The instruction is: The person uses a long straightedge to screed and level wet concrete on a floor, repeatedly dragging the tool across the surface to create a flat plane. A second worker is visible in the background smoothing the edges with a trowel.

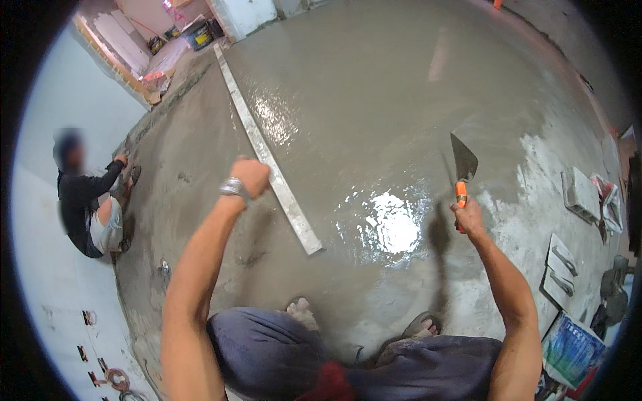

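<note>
My left hand (251, 178) is closed, its wrist wrapped in a silver band. It overlaps the left edge of a long, pale straightedge (287, 197); I cannot tell whether it touches it, and anything inside the fingers is hidden. The straightedge runs at a slant from near my feet toward the far doorway. On the right, my right hand (469, 217) grips a pointed trowel (464, 160) by its orange handle. The trowel's grey blade points away from me, above wet, shiny grey screed (374, 127).
Another person (90, 194) crouches by the left wall. At right lie a grey block (580, 194), two flat floats (560, 271) and a blue-green bag (573, 351). A dark bucket (198, 35) stands at the far doorway. My feet are on the floor below.
</note>
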`<state>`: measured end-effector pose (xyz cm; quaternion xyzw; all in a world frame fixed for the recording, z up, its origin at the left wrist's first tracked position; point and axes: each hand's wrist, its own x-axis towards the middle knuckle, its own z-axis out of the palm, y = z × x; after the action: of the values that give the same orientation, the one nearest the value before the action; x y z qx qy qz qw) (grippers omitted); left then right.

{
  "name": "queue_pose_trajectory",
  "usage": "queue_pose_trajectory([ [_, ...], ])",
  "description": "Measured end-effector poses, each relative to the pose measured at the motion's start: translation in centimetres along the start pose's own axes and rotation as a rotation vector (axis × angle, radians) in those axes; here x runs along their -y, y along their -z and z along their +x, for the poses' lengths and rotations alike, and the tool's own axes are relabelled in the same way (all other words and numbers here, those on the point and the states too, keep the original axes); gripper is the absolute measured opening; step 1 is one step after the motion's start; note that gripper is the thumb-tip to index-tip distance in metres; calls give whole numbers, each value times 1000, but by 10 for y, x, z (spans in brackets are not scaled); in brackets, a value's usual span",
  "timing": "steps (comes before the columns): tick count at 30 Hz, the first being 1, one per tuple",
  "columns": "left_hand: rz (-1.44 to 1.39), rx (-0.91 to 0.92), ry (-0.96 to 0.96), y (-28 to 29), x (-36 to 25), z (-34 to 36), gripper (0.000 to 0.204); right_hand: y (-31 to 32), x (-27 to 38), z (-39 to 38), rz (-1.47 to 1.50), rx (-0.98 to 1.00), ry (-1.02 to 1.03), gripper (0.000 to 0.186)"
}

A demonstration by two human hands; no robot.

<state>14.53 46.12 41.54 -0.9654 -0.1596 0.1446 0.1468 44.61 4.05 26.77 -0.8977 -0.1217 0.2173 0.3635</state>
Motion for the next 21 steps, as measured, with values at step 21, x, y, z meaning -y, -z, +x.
queue_pose_trajectory([
  [21, -806, -16, 624, -114, 68, 8, 27, 41, -85, 25, -582, 132, 95, 27],
])
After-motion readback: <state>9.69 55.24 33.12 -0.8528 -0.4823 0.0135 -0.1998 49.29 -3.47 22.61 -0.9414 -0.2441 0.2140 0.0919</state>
